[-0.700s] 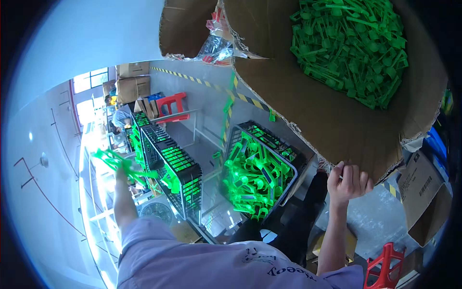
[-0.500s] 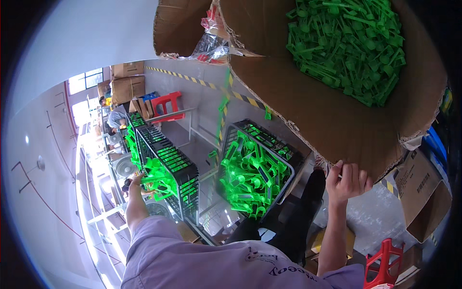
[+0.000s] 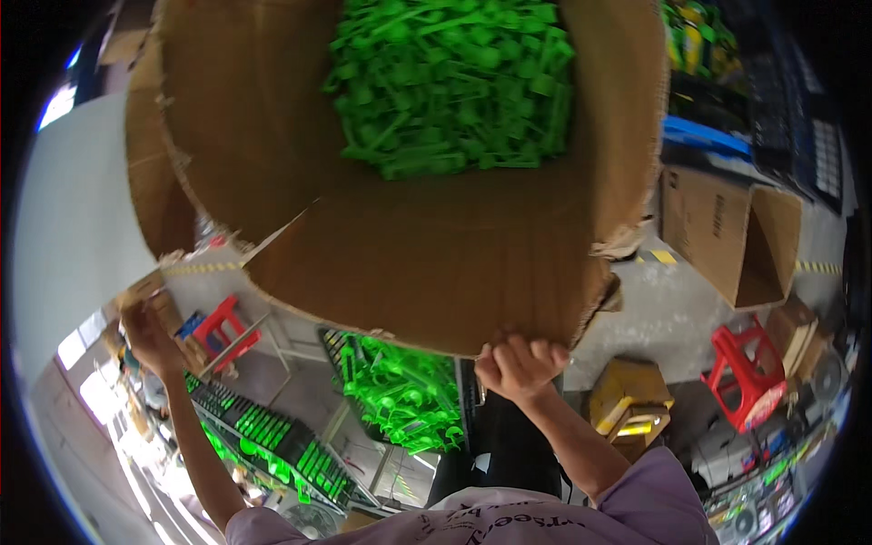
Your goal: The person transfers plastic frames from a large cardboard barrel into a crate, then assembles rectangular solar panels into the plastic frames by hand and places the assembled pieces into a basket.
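Observation:
A large open cardboard box [image 3: 418,263] fills the upper middle, with torn edges and a heap of small green plastic parts [image 3: 454,91] deep inside. My right hand [image 3: 522,365] grips the box's near flap edge, its fingers curled over the rim. Off to the left, my left hand [image 3: 148,334] is raised just below the box's left flap, apart from it. Its fingers look loosely stretched and slightly blurred, with nothing visible in them. Beneath the near flap, a dark crate [image 3: 466,400] of bright green plastic parts [image 3: 400,391] is partly hidden by the box.
Another dark slatted crate [image 3: 272,431] with green parts stands at lower left. Red plastic stools [image 3: 227,331] are at both sides. An empty carton [image 3: 727,236] lies to the right, near a yellow box [image 3: 631,400] on the floor. A blue bin edge [image 3: 704,136] shows beyond.
My view has swung, bringing the box to the middle. My left hand has left the green parts in the slatted crate and risen toward the box's left side. My right hand still grips the flap.

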Tool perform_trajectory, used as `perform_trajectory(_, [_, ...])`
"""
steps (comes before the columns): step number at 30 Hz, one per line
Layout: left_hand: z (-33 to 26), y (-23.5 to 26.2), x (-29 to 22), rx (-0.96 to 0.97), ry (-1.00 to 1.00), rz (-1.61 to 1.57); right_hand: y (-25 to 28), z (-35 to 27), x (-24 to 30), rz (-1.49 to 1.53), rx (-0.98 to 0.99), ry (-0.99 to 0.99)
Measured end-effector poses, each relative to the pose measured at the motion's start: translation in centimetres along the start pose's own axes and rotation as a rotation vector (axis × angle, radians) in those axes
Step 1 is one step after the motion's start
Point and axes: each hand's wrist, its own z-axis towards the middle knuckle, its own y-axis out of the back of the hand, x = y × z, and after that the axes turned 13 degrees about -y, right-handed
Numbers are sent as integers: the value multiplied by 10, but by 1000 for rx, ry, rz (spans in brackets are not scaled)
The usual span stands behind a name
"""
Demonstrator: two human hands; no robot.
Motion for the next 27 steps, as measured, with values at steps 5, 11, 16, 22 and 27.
perform_trajectory(5, [60,-161,-333,332,-809,-283,-7,-33,-38,-1,0,-123])
perform_trajectory(11, [84,-347,-425,671,-708,-118,-15,-57,-26,-23,-24,25])
perform_trajectory(16, [76,-453,-481,736,-748,67,-14,-57,-35,-52,1,68])
perform_trajectory(22, [102,-529,-473,403,-844,-111,-22,-71,-37,-122,-87,275])
perform_trajectory(27, [88,-542,-461,236,-829,-166,-18,-76,-38,-121,-20,390])
